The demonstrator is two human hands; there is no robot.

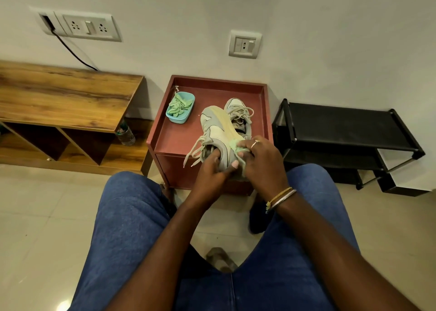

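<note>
Lowest in the frame, two legs in blue denim jeans (pixel 127 228) spread apart over the pale tiled floor (pixel 42 216); both bare forearms run up from the bottom centre.

The left hand (pixel 210 169) grips a grey and cream lace-up sneaker (pixel 217 126) at its heel end, with fingers tucked into the opening and the thumb laid along the outside. The sneaker lies tipped on its side at the front edge of the reddish-brown box-shaped counter (pixel 212 91), just above the middle of the frame; its loose laces hang to the left.

The right hand (pixel 262 159), with a ring on one finger and thin bangles (pixel 280 197) at the wrist, curls its fingers round a crumpled pale green cloth (pixel 236 145) and presses it on the sneaker's sole near the heel.

Behind it a second matching sneaker (pixel 236 112) rests on the counter, touching the first. Farther left on the counter stands a light blue plastic tub (pixel 178 120) of green pieces.

Beyond, a brown wooden shelf unit (pixel 66 98) fills the left edge and a black shoe rack (pixel 342 126) the right; white wall sockets (pixel 87 27) sit at the upper left.
</note>
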